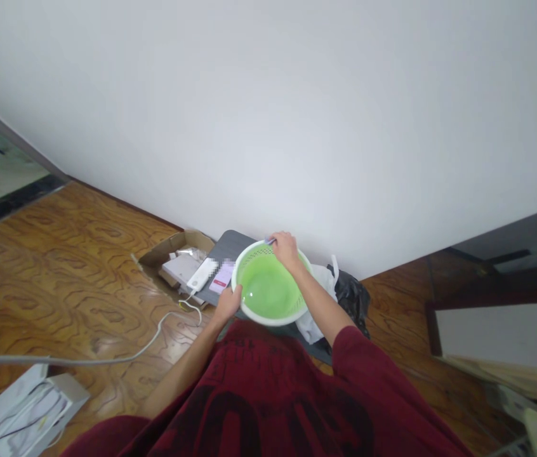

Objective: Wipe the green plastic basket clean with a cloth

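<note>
A round basin [273, 289] with a green inside, a white rim and rows of small holes along its upper wall is in front of my body. My left hand [230, 301] grips the rim on the left side, thumb on top. At the far rim, my right hand [285, 246] is closed on a small bluish-grey piece [269, 241] that looks like cloth and presses against the rim. Most of that piece is hidden under my fingers. Below the basin is a dark grey tabletop [230, 241].
Left of the basin lie a phone [223, 276] with a lit screen and a white power strip [200, 277] with its cord. A cardboard box [173, 244] stands beyond them. White [325, 279] and black [351, 295] plastic bags are on the right. A white wall [268, 127] rises behind.
</note>
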Demonstrator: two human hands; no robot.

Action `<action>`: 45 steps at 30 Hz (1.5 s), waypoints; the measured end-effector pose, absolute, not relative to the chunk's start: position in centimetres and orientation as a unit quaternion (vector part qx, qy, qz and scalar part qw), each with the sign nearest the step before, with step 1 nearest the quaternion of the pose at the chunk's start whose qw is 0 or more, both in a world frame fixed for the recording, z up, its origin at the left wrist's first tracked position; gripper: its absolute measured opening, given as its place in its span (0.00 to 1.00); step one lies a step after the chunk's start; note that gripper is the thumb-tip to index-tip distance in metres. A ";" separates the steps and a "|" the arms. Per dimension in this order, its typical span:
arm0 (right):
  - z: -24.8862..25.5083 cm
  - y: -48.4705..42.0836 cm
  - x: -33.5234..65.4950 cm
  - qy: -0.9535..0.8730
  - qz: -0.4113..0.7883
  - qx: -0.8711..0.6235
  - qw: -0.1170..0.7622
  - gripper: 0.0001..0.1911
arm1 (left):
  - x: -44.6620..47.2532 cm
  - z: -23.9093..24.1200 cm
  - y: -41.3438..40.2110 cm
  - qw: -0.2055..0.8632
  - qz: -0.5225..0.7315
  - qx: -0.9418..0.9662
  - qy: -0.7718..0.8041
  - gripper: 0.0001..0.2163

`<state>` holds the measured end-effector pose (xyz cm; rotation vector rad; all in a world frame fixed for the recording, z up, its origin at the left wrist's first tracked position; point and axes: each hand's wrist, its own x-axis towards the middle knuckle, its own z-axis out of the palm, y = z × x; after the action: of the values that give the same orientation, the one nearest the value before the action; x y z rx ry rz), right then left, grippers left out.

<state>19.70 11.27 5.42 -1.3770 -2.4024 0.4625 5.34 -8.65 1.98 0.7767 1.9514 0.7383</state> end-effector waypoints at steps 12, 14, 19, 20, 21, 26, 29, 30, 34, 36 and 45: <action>3.5 2.9 33.6 -0.736 0.171 -0.569 0.326 0.14 | 5.7 0.3 -9.0 0.439 0.331 0.303 0.778 0.20; 3.5 -0.1 34.2 -0.722 0.176 -0.577 0.338 0.15 | 5.6 0.2 -9.0 0.436 0.331 0.306 0.779 0.20; 3.4 -6.9 33.6 -0.689 0.181 -0.604 0.356 0.15 | 5.6 0.4 -9.0 0.429 0.333 0.298 0.785 0.19; 3.3 -7.9 33.3 -0.688 0.184 -0.604 0.358 0.15 | 5.6 0.4 -9.0 0.427 0.334 0.296 0.786 0.19; 3.2 -8.8 32.9 -0.688 0.189 -0.602 0.359 0.15 | 5.6 0.4 -9.0 0.425 0.333 0.295 0.789 0.18; 3.1 -10.3 32.1 -0.701 0.202 -0.586 0.352 0.14 | 5.5 0.4 -8.9 0.414 0.322 0.309 0.794 0.18; 3.4 -8.8 32.5 -0.704 0.195 -0.586 0.351 0.15 | 5.4 0.5 -9.0 0.420 0.323 0.310 0.790 0.19; 3.5 -8.0 32.8 -0.705 0.192 -0.586 0.351 0.15 | 5.4 0.5 -9.0 0.420 0.324 0.310 0.789 0.18; 3.6 -4.4 33.8 -0.709 0.196 -0.578 0.353 0.16 | 5.4 0.4 -9.0 0.412 0.333 0.311 0.789 0.18; 3.5 -2.8 33.9 -0.706 0.200 -0.576 0.360 0.16 | 5.5 0.3 -9.0 0.410 0.335 0.311 0.789 0.18; 2.9 -2.5 33.1 -0.679 0.179 -0.604 0.377 0.16 | 5.5 0.4 -9.0 0.406 0.330 0.303 0.796 0.19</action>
<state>33.07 -2.52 2.94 -1.5446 -1.7362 0.4581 5.51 -9.00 0.45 0.7647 2.0080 0.8336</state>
